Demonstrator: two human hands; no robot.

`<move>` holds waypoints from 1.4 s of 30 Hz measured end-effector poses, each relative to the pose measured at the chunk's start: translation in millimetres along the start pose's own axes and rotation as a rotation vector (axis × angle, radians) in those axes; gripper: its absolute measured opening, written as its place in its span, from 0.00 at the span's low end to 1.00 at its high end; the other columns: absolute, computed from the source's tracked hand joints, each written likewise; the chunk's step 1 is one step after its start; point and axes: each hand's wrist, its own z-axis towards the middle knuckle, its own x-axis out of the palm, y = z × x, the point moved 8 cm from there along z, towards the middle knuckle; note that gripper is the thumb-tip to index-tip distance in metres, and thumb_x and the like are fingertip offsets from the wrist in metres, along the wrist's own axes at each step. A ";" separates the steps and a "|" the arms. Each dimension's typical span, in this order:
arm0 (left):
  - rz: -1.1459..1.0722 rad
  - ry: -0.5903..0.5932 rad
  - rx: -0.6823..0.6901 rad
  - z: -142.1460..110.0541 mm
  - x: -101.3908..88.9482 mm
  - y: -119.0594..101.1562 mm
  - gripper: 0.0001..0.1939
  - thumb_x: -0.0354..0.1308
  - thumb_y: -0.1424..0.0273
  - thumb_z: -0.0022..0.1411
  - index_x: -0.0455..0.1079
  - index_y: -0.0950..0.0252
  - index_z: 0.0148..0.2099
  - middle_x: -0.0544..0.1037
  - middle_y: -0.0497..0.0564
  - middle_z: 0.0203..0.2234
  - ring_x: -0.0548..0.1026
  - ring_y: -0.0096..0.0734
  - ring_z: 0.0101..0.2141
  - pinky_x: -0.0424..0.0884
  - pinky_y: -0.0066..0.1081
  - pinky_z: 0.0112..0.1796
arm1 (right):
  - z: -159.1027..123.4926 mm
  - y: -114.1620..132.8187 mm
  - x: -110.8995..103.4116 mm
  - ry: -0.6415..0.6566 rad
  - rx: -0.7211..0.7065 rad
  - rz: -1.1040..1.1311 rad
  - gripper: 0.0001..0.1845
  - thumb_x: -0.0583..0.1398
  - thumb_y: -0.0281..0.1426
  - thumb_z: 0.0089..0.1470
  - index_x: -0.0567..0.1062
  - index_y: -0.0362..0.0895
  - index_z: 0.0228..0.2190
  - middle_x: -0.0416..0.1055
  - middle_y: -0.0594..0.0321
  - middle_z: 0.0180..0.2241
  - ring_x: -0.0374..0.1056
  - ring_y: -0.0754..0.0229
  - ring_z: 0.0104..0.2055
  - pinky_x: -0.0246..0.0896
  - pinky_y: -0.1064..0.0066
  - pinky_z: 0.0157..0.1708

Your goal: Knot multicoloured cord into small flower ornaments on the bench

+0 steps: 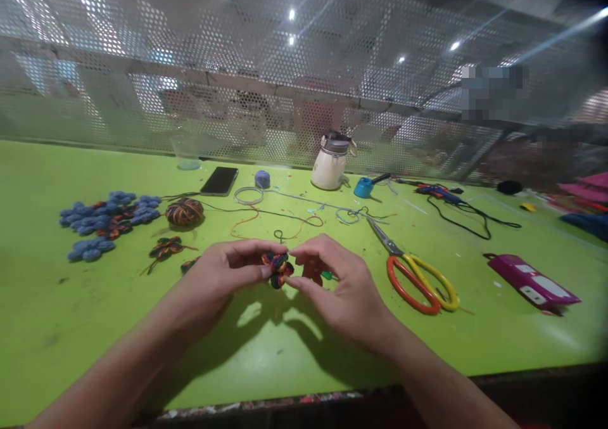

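Note:
A small multicoloured crocheted flower point(277, 268) is held up just above the table between my two hands. My left hand point(227, 270) pinches its left side between thumb and fingers. On the other side, the thumb and forefinger of my right hand point(339, 283) are closed at its right edge. A small green piece point(329, 276) shows beside the curled fingers of my right hand; its kind is hidden. Behind my left wrist, another dark flower point(189, 265) is partly covered. A dark multicoloured flower point(166, 246) with loose yarn ends lies to the left.
Blue and dark crocheted flowers point(90, 248) lie at left, near a variegated yarn ball point(185, 213). Farther back are a phone point(219, 180), a purple yarn ball point(262, 179), a jar point(329, 163) and a blue pot point(363, 187). Scissors point(414, 283) and a magenta box point(532, 281) lie right.

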 end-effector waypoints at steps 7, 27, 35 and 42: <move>0.003 0.002 0.011 -0.3 1.9 -0.6 0.13 0.63 0.72 0.51 0.76 0.64 0.42 0.80 0.52 0.36 0.74 0.36 0.40 0.67 0.31 0.42 | -1.3 11.0 -2.6 -0.089 -0.074 0.027 0.03 0.59 0.23 0.53 0.71 0.42 0.32 0.67 0.63 0.27 0.63 0.64 0.29 0.60 0.71 0.29; -0.045 -0.012 0.069 3.1 -7.0 -3.2 0.18 0.69 0.73 0.45 0.77 0.60 0.42 0.80 0.49 0.34 0.74 0.28 0.34 0.69 0.24 0.35 | 1.0 -1.0 -15.8 -0.209 0.012 0.058 0.03 0.59 0.26 0.53 0.74 0.40 0.29 0.68 0.62 0.27 0.62 0.65 0.29 0.59 0.71 0.29; -0.098 0.006 0.080 3.2 -4.5 -8.3 0.22 0.68 0.76 0.45 0.76 0.58 0.45 0.78 0.48 0.38 0.73 0.25 0.33 0.69 0.23 0.34 | -2.9 -42.2 23.4 0.088 0.486 0.567 0.13 0.59 0.39 0.54 0.74 0.41 0.35 0.72 0.60 0.34 0.65 0.63 0.34 0.61 0.67 0.35; 0.017 0.094 0.077 9.2 3.3 0.7 0.22 0.65 0.75 0.50 0.72 0.61 0.49 0.78 0.50 0.35 0.73 0.28 0.35 0.68 0.28 0.38 | -2.6 -51.5 28.0 0.004 0.525 0.687 0.08 0.65 0.31 0.45 0.74 0.40 0.29 0.71 0.64 0.28 0.64 0.66 0.28 0.58 0.70 0.33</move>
